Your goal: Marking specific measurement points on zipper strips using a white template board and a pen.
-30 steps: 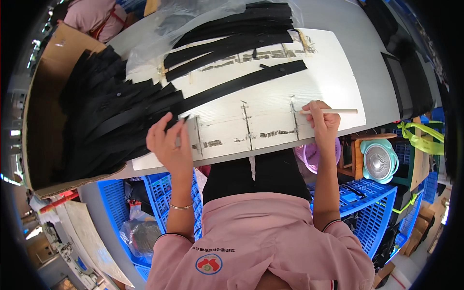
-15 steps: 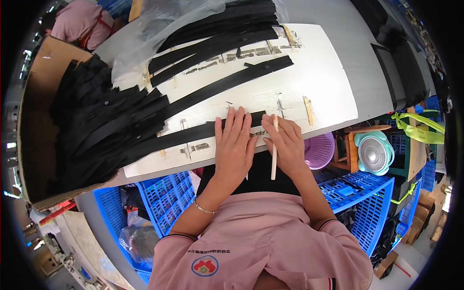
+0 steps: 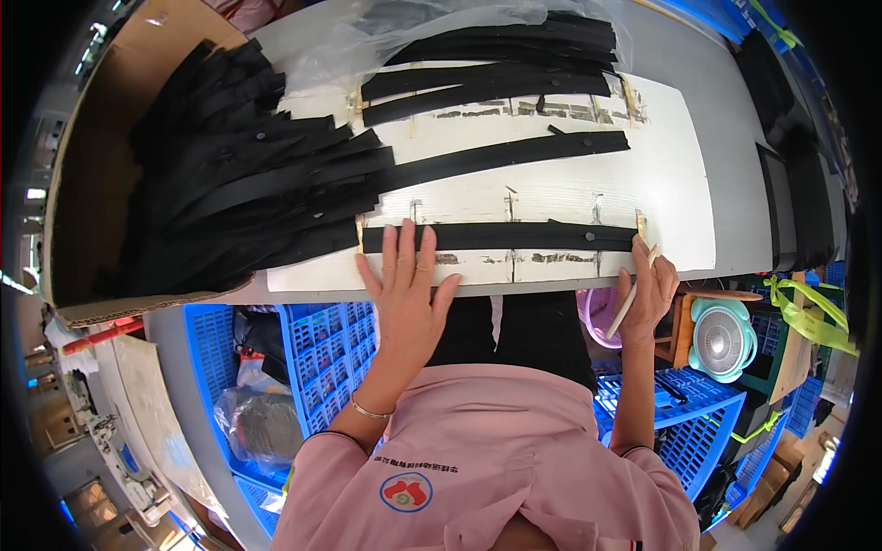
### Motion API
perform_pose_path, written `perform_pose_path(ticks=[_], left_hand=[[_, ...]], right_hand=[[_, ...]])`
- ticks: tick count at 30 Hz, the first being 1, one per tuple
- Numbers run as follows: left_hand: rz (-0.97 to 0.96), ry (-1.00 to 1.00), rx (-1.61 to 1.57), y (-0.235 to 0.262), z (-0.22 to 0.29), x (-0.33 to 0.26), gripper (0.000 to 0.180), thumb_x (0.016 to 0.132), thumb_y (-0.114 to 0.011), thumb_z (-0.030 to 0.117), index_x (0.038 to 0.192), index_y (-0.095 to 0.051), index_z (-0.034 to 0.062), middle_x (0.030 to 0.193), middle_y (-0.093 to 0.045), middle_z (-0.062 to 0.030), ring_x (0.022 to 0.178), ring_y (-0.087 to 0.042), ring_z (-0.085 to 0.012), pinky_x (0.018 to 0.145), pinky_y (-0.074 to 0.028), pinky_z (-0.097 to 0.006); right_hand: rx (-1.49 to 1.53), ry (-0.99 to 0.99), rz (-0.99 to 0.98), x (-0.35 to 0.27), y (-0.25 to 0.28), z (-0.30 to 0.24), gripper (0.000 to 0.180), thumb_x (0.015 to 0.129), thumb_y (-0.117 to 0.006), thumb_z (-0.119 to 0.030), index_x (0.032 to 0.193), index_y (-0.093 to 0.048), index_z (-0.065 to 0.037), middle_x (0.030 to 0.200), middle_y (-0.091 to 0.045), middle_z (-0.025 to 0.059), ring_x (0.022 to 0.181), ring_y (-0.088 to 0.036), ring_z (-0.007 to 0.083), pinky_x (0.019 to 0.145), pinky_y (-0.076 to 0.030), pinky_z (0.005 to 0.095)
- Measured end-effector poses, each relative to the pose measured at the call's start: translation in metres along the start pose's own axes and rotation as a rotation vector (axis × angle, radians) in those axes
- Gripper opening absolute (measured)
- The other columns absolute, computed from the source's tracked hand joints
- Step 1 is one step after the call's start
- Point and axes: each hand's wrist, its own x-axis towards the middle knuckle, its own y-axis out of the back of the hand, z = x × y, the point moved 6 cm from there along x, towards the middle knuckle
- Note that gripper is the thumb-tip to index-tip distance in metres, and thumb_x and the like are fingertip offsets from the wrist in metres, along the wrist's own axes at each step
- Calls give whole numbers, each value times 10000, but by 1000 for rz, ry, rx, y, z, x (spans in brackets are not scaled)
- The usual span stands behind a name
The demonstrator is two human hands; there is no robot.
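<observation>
A black fabric strip point(image 3: 514, 236) lies straight along the near side of a white board point(image 3: 675, 197), between two yellowish tape marks. It has a small round grey piece near its right end. My left hand point(image 3: 406, 289) rests flat with fingers spread, fingertips on the strip's left end. At the other end, the fingertips of my right hand point(image 3: 654, 286) touch the strip. A slim white pen-like stick point(image 3: 627, 308) is held in that hand, slanting down past the fingers. Another black strip point(image 3: 514, 158) lies farther back, its left end reaching under the heap.
A cardboard box point(image 3: 69, 239) at the left holds a heap of black strips point(image 3: 230, 197) that spills onto the board. More strips and a clear plastic bag point(image 3: 367, 46) lie at the back. Blue crates point(image 3: 317, 358), a purple basket point(image 3: 602, 321) and a turquoise fan point(image 3: 721, 340) stand below the table.
My hands have moved apart, the left to the strip's left end and the right to its right end. The near strip now lies straight, drawn out from the heap. The view has shifted.
</observation>
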Motion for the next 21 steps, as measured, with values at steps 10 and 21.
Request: perform_pose_path(ticks=[10,21], left_hand=[[94,56,18,12,-31,-7,725,939,-735,390,1505,-501,2,1599,-445,-184,1523,-340,-372,1231,-95,-599],[181,11,5,10,-34,-8,752,893,-770,412,1484,-529,13,1565,-492,-178,1499,-394,-348,1221,-182,-560]], right_hand=[[0,-76,-3,9,3,-2,362,921,-690,-49,1281,-663,-36,1232,-720,95,1037,-603,295,971,-445,431],[1073,-320,-207,93,-12,-137,241,1037,-593,-126,1214,-716,-18,948,-724,97,863,-628,185,778,-503,305]])
